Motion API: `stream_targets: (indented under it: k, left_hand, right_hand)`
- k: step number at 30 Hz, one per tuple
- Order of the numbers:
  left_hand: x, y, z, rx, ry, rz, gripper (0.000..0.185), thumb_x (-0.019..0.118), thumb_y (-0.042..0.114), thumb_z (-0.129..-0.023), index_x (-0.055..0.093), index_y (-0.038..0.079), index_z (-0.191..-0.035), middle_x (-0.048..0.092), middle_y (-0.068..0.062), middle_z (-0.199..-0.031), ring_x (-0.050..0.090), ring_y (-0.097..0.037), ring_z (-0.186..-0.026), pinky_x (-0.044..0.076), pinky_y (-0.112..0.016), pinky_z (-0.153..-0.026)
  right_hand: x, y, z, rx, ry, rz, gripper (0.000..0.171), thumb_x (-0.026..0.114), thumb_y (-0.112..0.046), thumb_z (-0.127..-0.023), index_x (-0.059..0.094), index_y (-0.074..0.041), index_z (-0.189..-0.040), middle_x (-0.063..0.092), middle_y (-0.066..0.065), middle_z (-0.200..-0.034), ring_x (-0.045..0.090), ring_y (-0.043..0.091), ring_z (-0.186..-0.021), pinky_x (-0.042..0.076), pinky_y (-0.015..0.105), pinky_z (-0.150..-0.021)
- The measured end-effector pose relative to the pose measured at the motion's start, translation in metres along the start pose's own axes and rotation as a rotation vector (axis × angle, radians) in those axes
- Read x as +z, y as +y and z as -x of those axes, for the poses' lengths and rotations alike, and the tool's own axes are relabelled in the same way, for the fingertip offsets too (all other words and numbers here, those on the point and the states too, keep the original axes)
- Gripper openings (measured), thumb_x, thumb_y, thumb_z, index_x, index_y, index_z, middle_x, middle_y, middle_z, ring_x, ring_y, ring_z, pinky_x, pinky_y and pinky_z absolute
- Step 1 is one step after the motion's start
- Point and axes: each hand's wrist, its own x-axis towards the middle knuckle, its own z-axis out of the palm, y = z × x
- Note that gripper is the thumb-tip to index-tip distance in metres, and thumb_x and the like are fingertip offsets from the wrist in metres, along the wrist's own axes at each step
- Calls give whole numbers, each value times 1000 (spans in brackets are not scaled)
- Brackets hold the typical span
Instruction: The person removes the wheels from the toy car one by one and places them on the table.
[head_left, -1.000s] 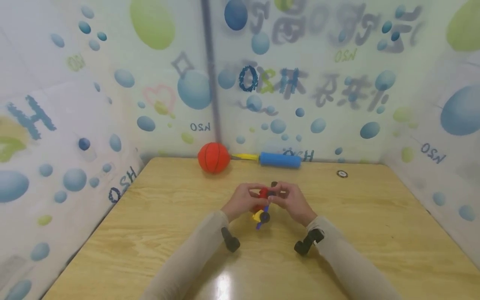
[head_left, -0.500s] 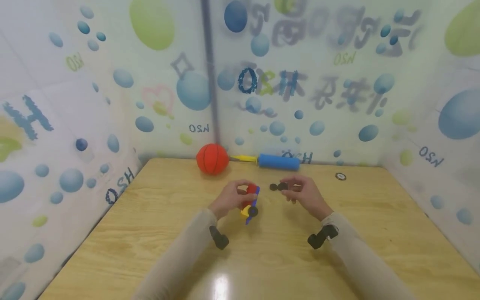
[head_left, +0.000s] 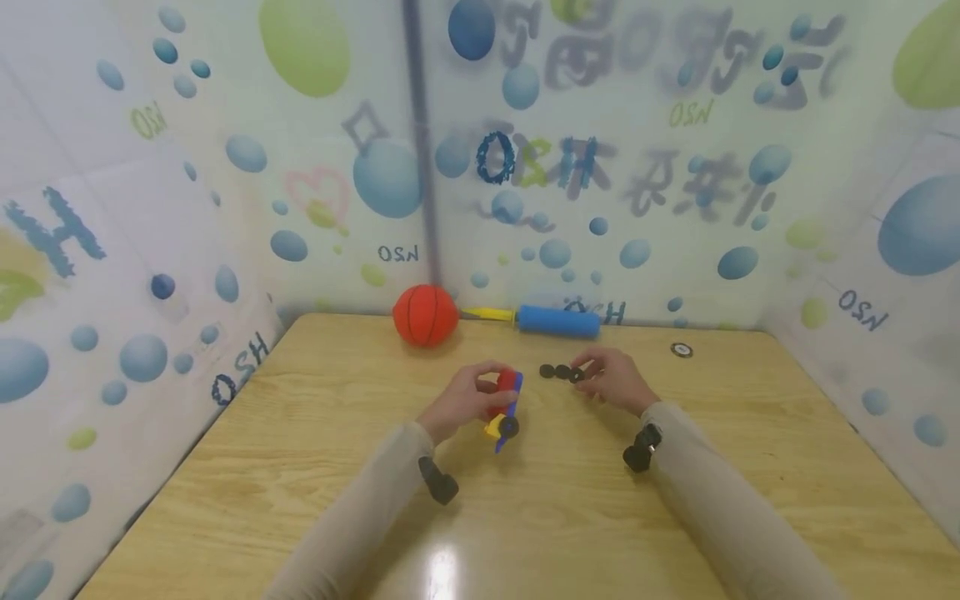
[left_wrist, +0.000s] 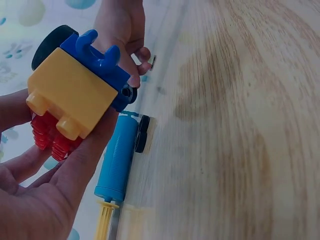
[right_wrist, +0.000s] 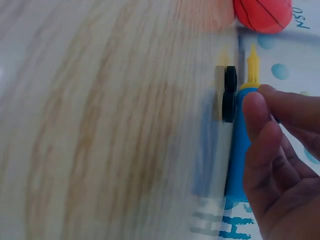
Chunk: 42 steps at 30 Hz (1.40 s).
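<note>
My left hand (head_left: pixel 461 400) holds a toy block vehicle with a red block (head_left: pixel 507 392), a blue base (head_left: pixel 517 383), a yellow block (left_wrist: pixel 72 92) and a black wheel (head_left: pixel 508 427). A blue hook-like piece (left_wrist: pixel 97 52) sticks out at its end in the left wrist view. To the right, my right hand (head_left: pixel 617 382) pinches a small black toy wheel (head_left: pixel 576 376) between thumb and fingers, low over the table. Beside it two more black wheels (right_wrist: pixel 229 105) stand on the wood. In the right wrist view my fingers mostly hide the pinched wheel.
At the back of the table (head_left: pixel 337 467) lie a red ball (head_left: pixel 426 316) and a blue hand pump (head_left: pixel 558 321) with a yellow end. A small round black-and-white disc (head_left: pixel 682 350) lies at the back right. Printed walls stand behind and at both sides.
My hands have moved apart from the toy vehicle. The right hand has carried a black wheel rightward, down beside the two others; the left hand has shifted slightly left with the vehicle.
</note>
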Motion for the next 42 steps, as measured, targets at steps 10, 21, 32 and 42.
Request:
stream_targets:
  k: [10, 21, 32, 42]
  left_hand:
    - [-2, -2, 3, -4, -7, -1, 48, 74, 24, -92, 57, 18, -136, 70, -13, -113, 69, -18, -88, 60, -31, -75]
    - [-2, 1, 1, -17, -22, 20, 47, 74, 24, -92, 58, 20, -136, 70, -13, -116, 69, -19, -89, 59, -30, -75]
    - [-1, 1, 2, -2, -39, 16, 45, 73, 24, -93, 58, 19, -135, 70, -14, -115, 70, -19, -89, 61, -34, -80]
    - [1, 1, 3, 11, -55, 19, 43, 71, 23, -94, 56, 18, -134, 69, -15, -115, 70, -18, -89, 61, -35, -81]
  right_hand:
    - [-1, 10, -14, 104, 0, 48, 33, 73, 1, -83, 69, -5, -115, 73, 19, -97, 68, 18, -71, 56, 29, -60]
    - [-5, 19, -24, 97, -13, 134, 31, 75, -6, -84, 71, -6, -115, 74, 18, -96, 66, 18, -68, 54, 30, -63]
    - [-2, 18, -31, 140, -2, 181, 33, 79, -9, -82, 73, -7, -114, 76, 16, -99, 68, 16, -69, 55, 30, -65]
    - [-3, 16, -32, 140, -11, 260, 32, 76, -13, -84, 73, -7, -115, 71, 20, -114, 67, 28, -92, 55, 40, -77]
